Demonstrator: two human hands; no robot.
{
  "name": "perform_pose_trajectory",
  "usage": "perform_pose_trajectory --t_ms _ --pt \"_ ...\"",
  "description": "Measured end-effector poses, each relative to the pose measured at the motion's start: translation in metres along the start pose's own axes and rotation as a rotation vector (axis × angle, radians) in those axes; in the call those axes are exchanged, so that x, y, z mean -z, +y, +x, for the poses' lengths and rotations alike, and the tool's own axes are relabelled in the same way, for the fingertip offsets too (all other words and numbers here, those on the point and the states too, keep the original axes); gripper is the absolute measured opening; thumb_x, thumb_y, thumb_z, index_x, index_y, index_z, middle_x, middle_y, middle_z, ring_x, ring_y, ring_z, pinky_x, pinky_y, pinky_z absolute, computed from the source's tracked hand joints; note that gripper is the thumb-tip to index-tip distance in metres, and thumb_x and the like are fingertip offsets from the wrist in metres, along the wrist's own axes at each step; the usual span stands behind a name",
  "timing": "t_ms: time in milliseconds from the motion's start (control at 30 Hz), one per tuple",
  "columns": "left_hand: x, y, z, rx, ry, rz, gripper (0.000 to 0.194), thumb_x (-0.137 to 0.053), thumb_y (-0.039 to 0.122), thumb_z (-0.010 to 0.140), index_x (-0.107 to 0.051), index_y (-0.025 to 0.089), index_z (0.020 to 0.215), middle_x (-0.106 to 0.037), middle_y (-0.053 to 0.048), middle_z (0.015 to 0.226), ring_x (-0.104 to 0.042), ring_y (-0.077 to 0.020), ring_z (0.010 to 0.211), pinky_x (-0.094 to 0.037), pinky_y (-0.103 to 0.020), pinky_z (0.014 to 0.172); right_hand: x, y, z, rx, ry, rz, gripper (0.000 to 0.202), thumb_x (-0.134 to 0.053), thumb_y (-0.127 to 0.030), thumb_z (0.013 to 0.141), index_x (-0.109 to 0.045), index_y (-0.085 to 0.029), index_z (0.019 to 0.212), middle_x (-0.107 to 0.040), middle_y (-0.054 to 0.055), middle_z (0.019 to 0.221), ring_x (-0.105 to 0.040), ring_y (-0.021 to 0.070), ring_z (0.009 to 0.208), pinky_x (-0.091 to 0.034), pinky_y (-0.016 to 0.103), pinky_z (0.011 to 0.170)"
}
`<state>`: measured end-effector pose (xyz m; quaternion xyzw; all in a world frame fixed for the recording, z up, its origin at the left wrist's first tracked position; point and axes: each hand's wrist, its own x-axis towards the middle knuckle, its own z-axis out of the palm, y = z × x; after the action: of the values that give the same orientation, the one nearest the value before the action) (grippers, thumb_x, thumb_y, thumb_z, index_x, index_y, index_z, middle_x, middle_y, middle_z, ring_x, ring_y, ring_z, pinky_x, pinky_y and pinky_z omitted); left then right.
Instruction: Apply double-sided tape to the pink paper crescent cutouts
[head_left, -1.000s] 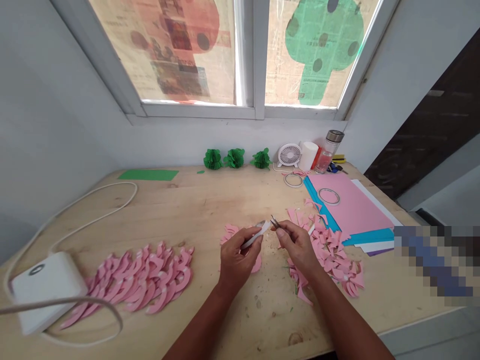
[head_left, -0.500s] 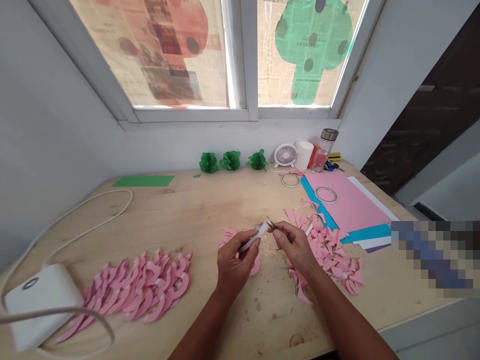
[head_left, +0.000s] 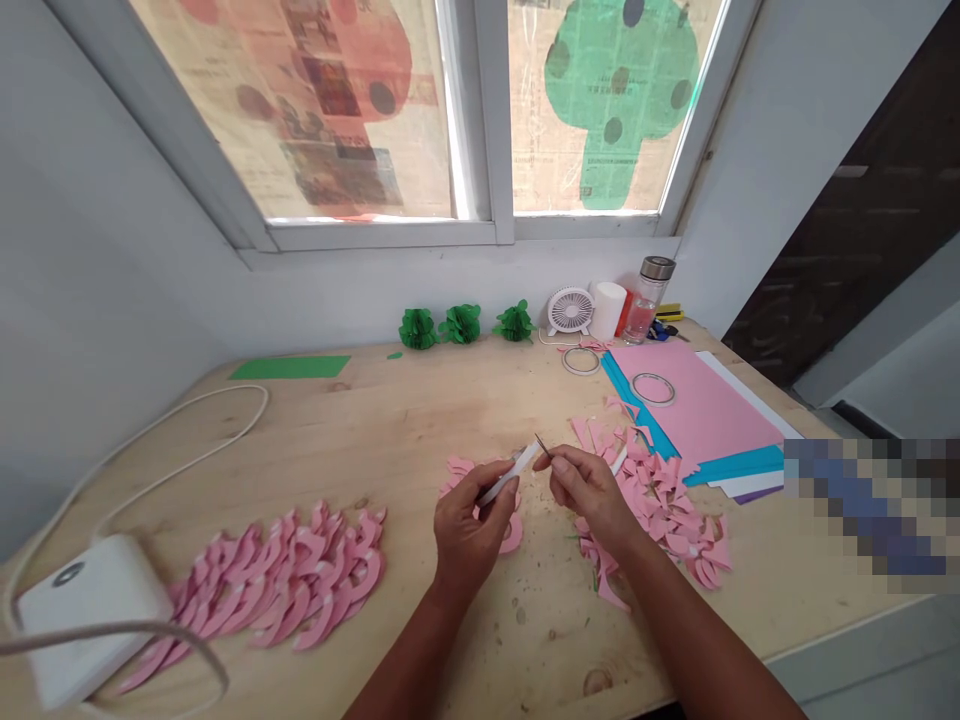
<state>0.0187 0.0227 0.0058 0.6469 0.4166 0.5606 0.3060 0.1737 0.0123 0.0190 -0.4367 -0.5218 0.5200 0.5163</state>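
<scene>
My left hand (head_left: pixel 471 520) pinches a narrow white strip (head_left: pixel 523 460) that points up and to the right. A dark metal tool (head_left: pixel 541 443), too small to name surely, is gripped in my right hand (head_left: pixel 589 492), its tip at the strip's upper end. Under and behind my left hand lie curved pink paper pieces (head_left: pixel 511 535). Beside my right hand is a loose heap of pink paper scraps (head_left: pixel 667 500). A pile of curved pink paper pieces (head_left: pixel 300 570) lies to the left.
A white box-like device (head_left: pixel 97 610) and cable stand at the left front. Green paper flowers (head_left: pixel 460 323), a small fan (head_left: pixel 571 311) and a glass bottle (head_left: pixel 649 303) line the wall. Pink sheets (head_left: pixel 697 410) with a tape ring (head_left: pixel 653 389) lie at the right.
The metal tool in my right hand has closed up to a single thin line and turned slightly. More of the white strip shows. The view has shifted a little.
</scene>
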Motion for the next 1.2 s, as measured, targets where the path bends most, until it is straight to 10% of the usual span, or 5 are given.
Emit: perform_pose_trajectory --t_ms 1200 --pt "-0.0009 0.0008 0.0008 -0.058 -0.033 0.115 0.016 -0.057 0.022 0.076 -0.065 0.016 0.088 -0.064 -0.001 0.066 -0.051 -0.0077 0.049 -0.04 -0.016 0.044 -0.0024 0.0005 -0.0012 -0.015 -0.049 0.024 0.04 -0.043 -0.048 0.084 -0.06 -0.013 0.094 -0.04 -0.005 0.049 -0.03 0.0064 0.043 -0.019 0.02 0.04"
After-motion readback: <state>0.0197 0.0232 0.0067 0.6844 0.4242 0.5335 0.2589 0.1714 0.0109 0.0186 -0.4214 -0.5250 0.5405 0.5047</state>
